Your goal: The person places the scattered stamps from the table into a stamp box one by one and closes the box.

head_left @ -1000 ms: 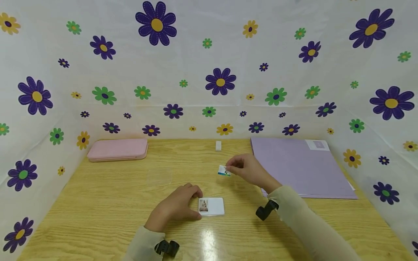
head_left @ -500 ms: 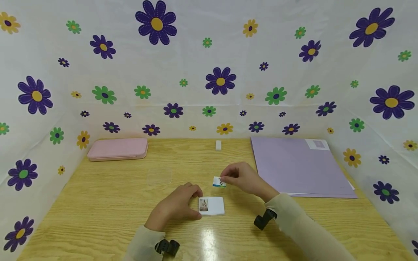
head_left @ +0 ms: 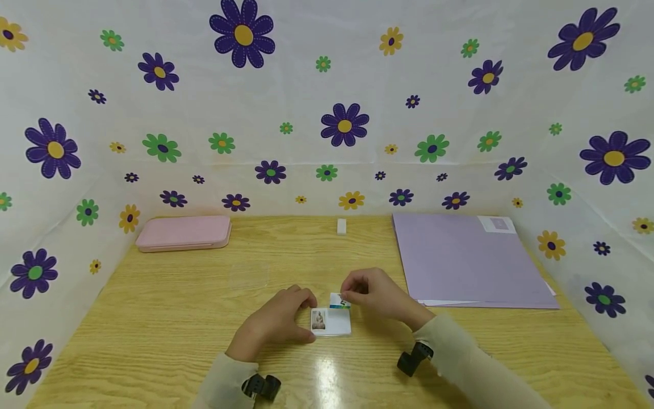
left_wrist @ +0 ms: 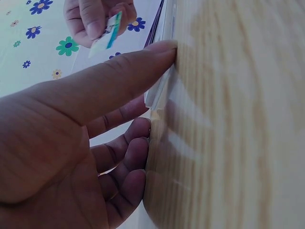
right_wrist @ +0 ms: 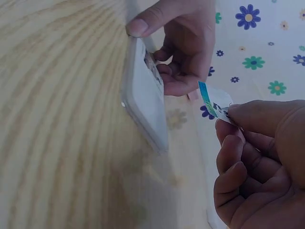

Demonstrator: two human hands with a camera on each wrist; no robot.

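A flat white rectangular case (head_left: 338,322) with rounded corners lies on the table. On its left half is a small brown stamp-like picture (head_left: 318,320) of a seated statue. My left hand (head_left: 276,318) steadies the case by its left end, thumb on the near edge and index finger at the far edge. Between thumb and index finger, my right hand (head_left: 380,295) pinches a small white stamp-like paper (right_wrist: 214,102) with a blue-green edge. From the head camera this paper overlaps the case's far edge; the right wrist view shows it raised above the case.
A pink pencil case (head_left: 184,232) stands at the back left. A white eraser-like block (head_left: 341,226) is at the back middle, and a thin clear sheet (head_left: 248,276) lies left of centre. Purple folders (head_left: 470,261) with papers cover the right side.
My right hand has come nearer and slightly left with the stamp-like paper, from behind the white case to its far edge. The left hand and the case have kept their place.
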